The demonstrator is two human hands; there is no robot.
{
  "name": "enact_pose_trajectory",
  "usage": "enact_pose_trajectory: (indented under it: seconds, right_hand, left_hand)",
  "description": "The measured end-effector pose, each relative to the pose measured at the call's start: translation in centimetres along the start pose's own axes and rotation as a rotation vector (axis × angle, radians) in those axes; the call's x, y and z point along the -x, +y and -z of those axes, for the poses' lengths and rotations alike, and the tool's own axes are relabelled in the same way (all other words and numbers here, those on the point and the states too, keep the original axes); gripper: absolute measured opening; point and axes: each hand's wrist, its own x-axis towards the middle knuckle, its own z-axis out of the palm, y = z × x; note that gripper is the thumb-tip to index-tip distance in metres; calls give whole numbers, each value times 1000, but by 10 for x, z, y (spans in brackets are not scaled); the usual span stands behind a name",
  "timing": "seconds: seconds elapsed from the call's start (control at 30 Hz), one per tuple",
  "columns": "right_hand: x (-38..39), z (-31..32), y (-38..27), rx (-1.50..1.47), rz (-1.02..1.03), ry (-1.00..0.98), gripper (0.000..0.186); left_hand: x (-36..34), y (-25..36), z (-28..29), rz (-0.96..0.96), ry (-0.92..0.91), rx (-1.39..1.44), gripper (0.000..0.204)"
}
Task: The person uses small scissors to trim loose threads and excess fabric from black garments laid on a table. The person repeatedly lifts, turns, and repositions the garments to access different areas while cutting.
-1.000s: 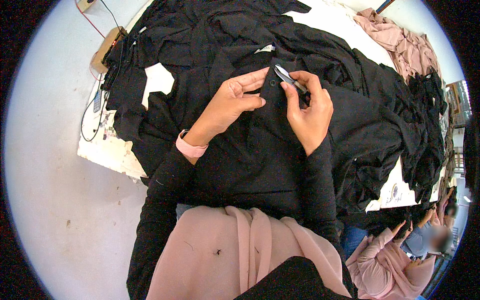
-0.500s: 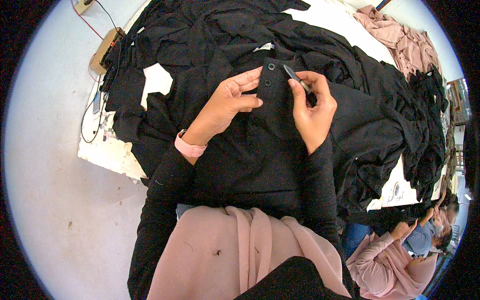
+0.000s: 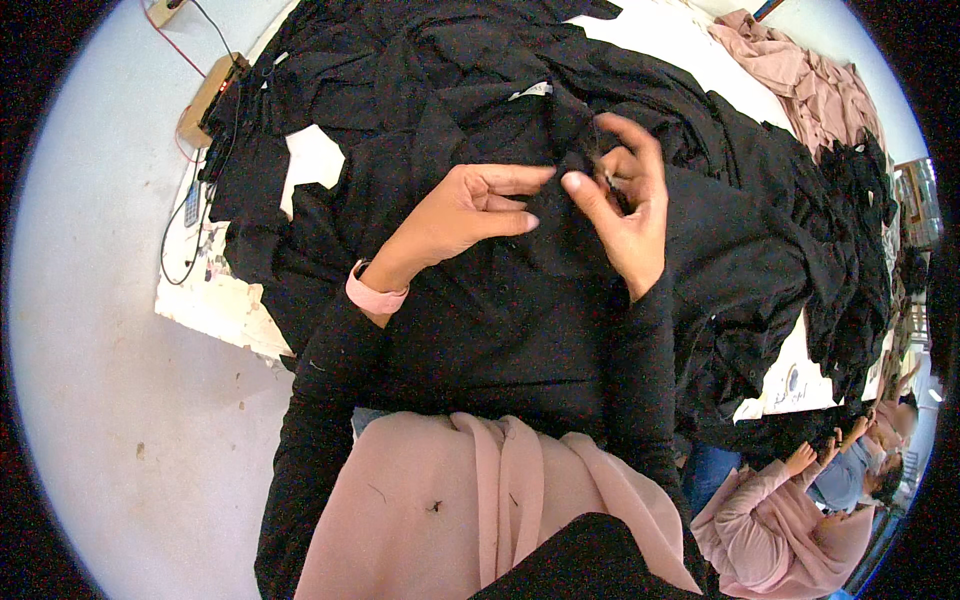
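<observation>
In the head view, the right hand (image 3: 625, 205) pinches a fold of the black garment (image 3: 500, 300) in a closed grip, thumb raised. The left hand (image 3: 462, 210) lies loosely open, fingers flat on the soft matte cloth. The garment drapes across the white worktop (image 3: 215, 305) among heaped black fabric (image 3: 760, 260).

Single head-worn fisheye view, looking steeply down, close over table (image 3: 215, 300)

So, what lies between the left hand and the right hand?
In the head view, only black garment fabric lies between the left hand and the right hand; their fingertips are nearly touching over it.
</observation>
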Motion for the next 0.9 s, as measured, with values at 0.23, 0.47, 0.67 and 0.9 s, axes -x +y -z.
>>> enact_pose_trajectory:
  seconds: [0.23,0.47,0.67,0.9]
  right_hand:
    - [-4,13,14,130,-143,-45,12]
    - [-9,49,25,61,-249,-8,30]
    - [-2,94,10,514,-94,131,23]
    - [19,65,-13,585,61,266,28]
  left_hand:
    - [-7,13,54,-430,611,-412,20]
    - [-4,5,43,-337,855,-1168,71]
    - [-4,11,60,-12,608,-845,59]
    - [12,34,42,-260,509,-208,43]
